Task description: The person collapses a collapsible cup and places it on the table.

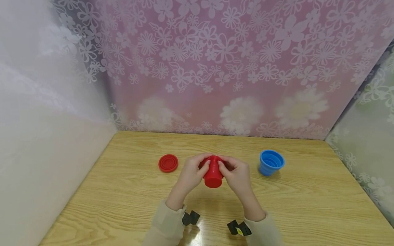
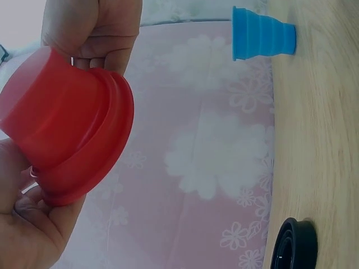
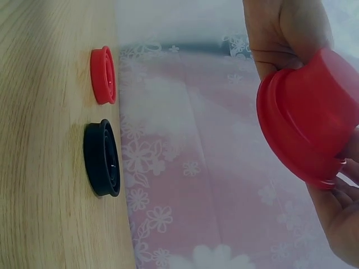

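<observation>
Both hands grip a red collapsible cup (image 1: pixel 213 178) over the middle of the table, its round base turned toward me. My left hand (image 1: pixel 189 172) holds its left side and my right hand (image 1: pixel 239 175) its right side, thumbs on the wall. In the left wrist view the cup (image 2: pixel 64 120) is partly drawn out, with a wide folded band at its rim. A second red cup (image 1: pixel 168 163), pressed flat, lies left of the left hand. To the right stands a blue cup (image 1: pixel 271 162), fully extended and mouth up. A flat black cup (image 3: pixel 102 158) appears in both wrist views, hidden in the head view.
The wood-grain table (image 1: pixel 123 201) backs onto a pink flowered curtain (image 1: pixel 197 68). A white wall (image 1: pixel 46 119) rises at the left, and a pale flowered sheet (image 1: pixel 372 164) borders the right side.
</observation>
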